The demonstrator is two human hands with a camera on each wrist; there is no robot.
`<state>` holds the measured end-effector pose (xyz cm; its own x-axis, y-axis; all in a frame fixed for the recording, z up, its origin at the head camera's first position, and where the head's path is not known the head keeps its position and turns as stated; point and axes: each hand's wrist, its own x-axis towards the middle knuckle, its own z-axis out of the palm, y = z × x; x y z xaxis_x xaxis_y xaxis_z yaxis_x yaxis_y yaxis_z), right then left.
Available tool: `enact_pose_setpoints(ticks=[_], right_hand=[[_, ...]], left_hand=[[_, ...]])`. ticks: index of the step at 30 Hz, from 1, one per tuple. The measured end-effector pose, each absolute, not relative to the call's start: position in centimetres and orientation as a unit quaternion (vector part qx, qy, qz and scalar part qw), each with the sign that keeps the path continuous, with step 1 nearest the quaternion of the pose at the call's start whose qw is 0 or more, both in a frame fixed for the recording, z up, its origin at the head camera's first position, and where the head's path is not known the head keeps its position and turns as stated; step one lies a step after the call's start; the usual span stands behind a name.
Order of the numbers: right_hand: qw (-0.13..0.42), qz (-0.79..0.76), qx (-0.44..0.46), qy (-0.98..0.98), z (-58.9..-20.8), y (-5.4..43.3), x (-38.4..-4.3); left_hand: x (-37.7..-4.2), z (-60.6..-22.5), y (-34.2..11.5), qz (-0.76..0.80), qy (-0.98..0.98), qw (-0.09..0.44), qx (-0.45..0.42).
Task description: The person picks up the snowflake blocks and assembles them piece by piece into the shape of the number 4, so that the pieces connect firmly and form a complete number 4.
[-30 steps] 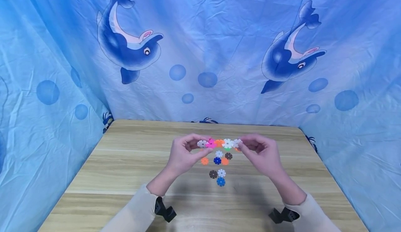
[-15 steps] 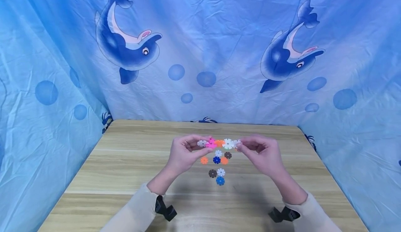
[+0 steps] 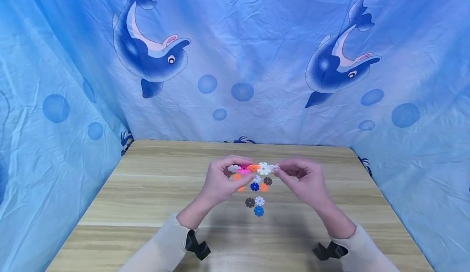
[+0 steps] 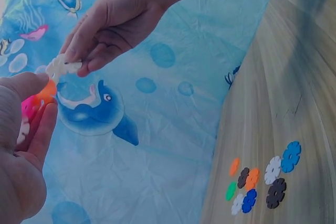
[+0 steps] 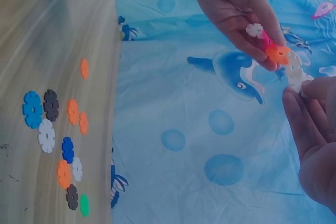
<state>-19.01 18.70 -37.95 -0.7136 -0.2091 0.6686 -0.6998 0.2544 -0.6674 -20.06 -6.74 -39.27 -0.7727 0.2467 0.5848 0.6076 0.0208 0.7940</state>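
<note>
A row of joined plastic snowflake discs is held up between my two hands above the table. From the left run a white disc [image 3: 233, 168], a pink disc [image 3: 243, 170], an orange disc [image 3: 253, 168] and a bright white disc [image 3: 263, 168], then another white disc [image 3: 273, 168] at the right end. My left hand [image 3: 225, 182] pinches the row around the pink and orange discs, thumb below and fingers above. The right-end white disc is pinched by my right hand [image 3: 305, 182], whose fingertips partly cover it.
Loose snowflake discs lie flat on the wooden table [image 3: 147, 202] below the hands: a light blue disc [image 3: 258, 211], a dark blue disc [image 3: 255, 186], a brown disc [image 3: 250, 202], a green disc [image 5: 84, 204] and several others. A dolphin-print curtain [image 3: 235, 59] surrounds the table.
My left hand has shifted slightly right along the row. The row and my right hand have moved a little left, uncovering an orange disc on the table.
</note>
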Motion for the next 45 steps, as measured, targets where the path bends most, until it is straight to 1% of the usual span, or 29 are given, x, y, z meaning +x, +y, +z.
enact_pose_setpoints(ticks=[8,11,14,18,22,28,35,37,39,42,45], right_hand=[[0.229,0.537,0.320,-0.746,-38.3,18.2,-19.4],[0.219,0.546,0.324,-0.741,-38.6,18.6,-19.8],[0.204,0.547,0.306,-0.752,-39.3,19.0,-20.6],[0.166,0.521,0.244,-0.801,-40.9,19.4,-22.0],[0.129,0.477,0.200,-0.846,-43.2,19.7,-23.5],[0.089,0.438,0.175,-0.877,-46.3,19.6,-25.0],[0.003,0.391,0.168,-0.905,-49.2,19.0,-25.6],[-0.012,0.366,0.175,-0.914,-49.7,18.9,-25.6],[-0.012,0.333,0.192,-0.923,-50.1,18.8,-25.7],[0.002,0.277,0.226,-0.934,-50.4,18.8,-25.7],[0.009,0.248,0.246,-0.937,-50.3,18.6,-25.8]], left_hand=[[-20.0,-39.2,-6.8,-0.610,-0.728,0.164,-0.266],[-20.0,-39.2,-7.0,-0.610,-0.729,0.173,-0.259],[-20.1,-39.3,-7.2,-0.610,-0.725,0.186,-0.260],[-20.2,-39.2,-7.3,-0.609,-0.723,0.195,-0.263],[-20.1,-39.1,-7.5,-0.608,-0.726,0.190,-0.262],[-20.0,-38.8,-7.6,-0.604,-0.730,0.186,-0.261],[-20.1,-39.0,-7.6,-0.607,-0.726,0.188,-0.262],[-20.1,-39.1,-7.6,-0.608,-0.726,0.186,-0.262],[-20.1,-39.1,-7.7,-0.608,-0.727,0.185,-0.262],[-20.2,-39.1,-7.7,-0.608,-0.726,0.185,-0.262],[-20.2,-39.0,-7.8,-0.607,-0.727,0.186,-0.261]])
